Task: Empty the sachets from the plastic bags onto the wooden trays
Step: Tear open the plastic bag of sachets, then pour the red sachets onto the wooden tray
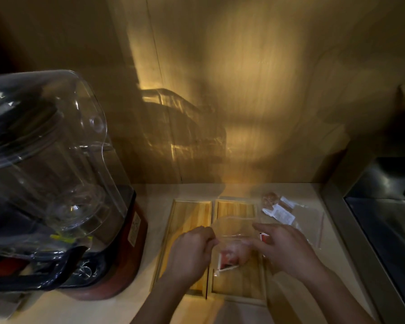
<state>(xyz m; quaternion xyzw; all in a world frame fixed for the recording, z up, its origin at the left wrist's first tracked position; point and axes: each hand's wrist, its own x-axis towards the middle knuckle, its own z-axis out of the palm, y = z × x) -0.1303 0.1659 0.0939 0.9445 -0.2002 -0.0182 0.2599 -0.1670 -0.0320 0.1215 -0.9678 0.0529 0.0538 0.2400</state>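
Two wooden trays lie side by side on the counter, the left tray (192,216) and the right tray (235,210). Above the right tray I hold a clear plastic bag (232,228) with red-and-white sachets (229,257) inside. My left hand (192,249) pinches the bag's left edge. My right hand (283,246) grips its right side, fingers spread over it. A second clear bag (297,218) with white and brown sachets (277,210) lies on the counter to the right of the trays.
A large blender with a clear cover (52,174) and red base (126,253) stands at the left, close to the trays. A wooden wall (243,90) rises behind. A metal sink edge (351,230) runs along the right.
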